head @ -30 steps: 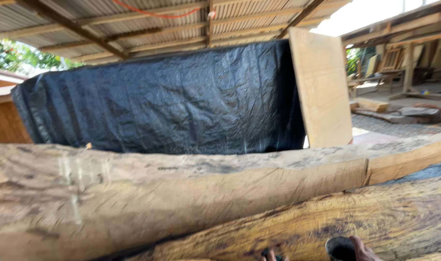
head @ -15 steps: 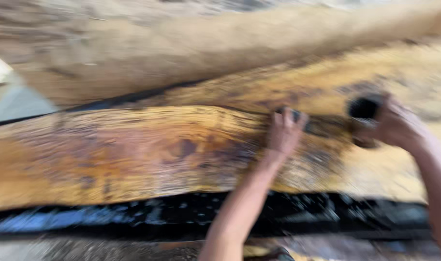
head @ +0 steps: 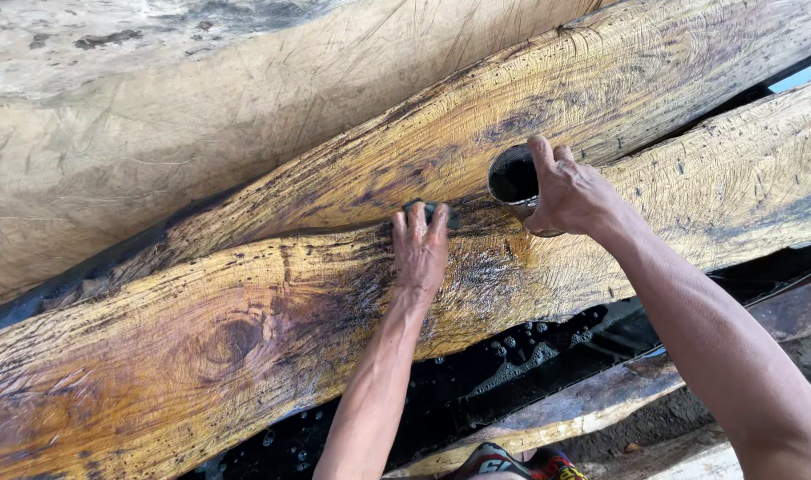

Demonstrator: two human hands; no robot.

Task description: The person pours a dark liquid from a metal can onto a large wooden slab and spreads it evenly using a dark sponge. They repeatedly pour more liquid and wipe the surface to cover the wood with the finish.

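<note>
Fingers of the left hand [head: 421, 252] lie flat and close together, pressing a small dark pad [head: 432, 212] against the wood; only the pad's far edge shows beyond the fingertips, so the grip here is a flat press rather than a curl around it. Just to the right, the right hand [head: 570, 191] is closed around a round cup [head: 515, 180] with dark liquid inside, the forefinger hooked over the rim and the other fingers wrapped around the far wall, the cup tilted a little toward the left hand. Both hands sit at the seam where two rough-sawn slabs meet: the near slab [head: 219, 347], yellow-brown with a dark knot toward the left and a wet, shiny patch around the left hand, and the upper slab [head: 601, 80], which runs up to the right with curved saw marks across it. Beyond that lies a paler, greyer slab [head: 156, 133] filling the top left. Below the near slab, black sheeting [head: 512, 369] beaded with drops shows between the forearms, and under it another plank edge [head: 592, 404]. A shoe toe [head: 512, 462] in red and black peeks in at the bottom edge.
</note>
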